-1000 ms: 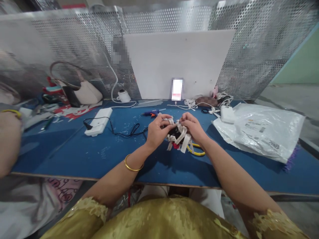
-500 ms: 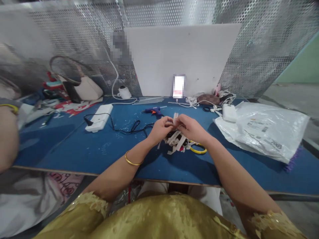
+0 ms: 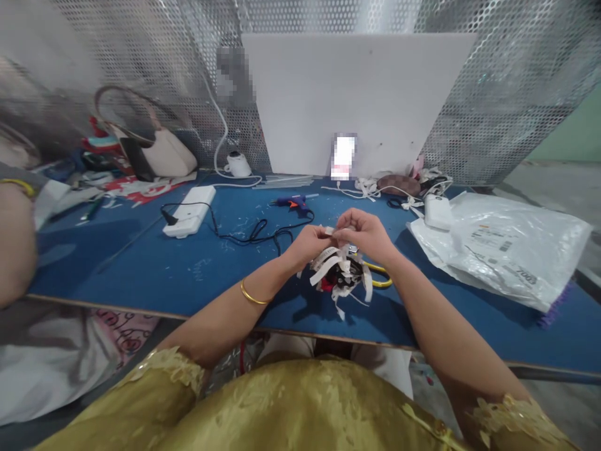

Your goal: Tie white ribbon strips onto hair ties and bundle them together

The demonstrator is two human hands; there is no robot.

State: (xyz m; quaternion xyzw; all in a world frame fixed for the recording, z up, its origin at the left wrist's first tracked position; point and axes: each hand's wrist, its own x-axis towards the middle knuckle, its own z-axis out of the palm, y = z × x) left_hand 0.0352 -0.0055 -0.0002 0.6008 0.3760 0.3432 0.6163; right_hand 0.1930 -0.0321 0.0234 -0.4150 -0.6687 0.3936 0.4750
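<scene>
Over the blue table, my left hand (image 3: pixel 306 245) and my right hand (image 3: pixel 365 233) meet, fingertips pinched together. Between them is a small white strip (image 3: pixel 330 231), partly hidden by the fingers. Right below lies a tangled bundle of white printed ribbon strips (image 3: pixel 327 268) mixed with black and red pieces. Yellow-handled scissors (image 3: pixel 379 283) poke out to the right of the bundle, their blades mostly hidden. Beyond my hands rests a blue glue gun (image 3: pixel 293 202) with an orange trigger.
A white power strip (image 3: pixel 190 213) with a black cord stands left. On the right lies a white plastic mailing bag (image 3: pixel 507 244), with a white charger-like block (image 3: pixel 437 212) at its edge. A lit phone (image 3: pixel 344 156) leans on the white board (image 3: pixel 361 94). Another person's arm (image 3: pixel 16 244) is far left.
My fingers have shifted on the white strip, which now lies flatter between them. More of the bundle and the scissors show below my hands. The view has tilted slightly.
</scene>
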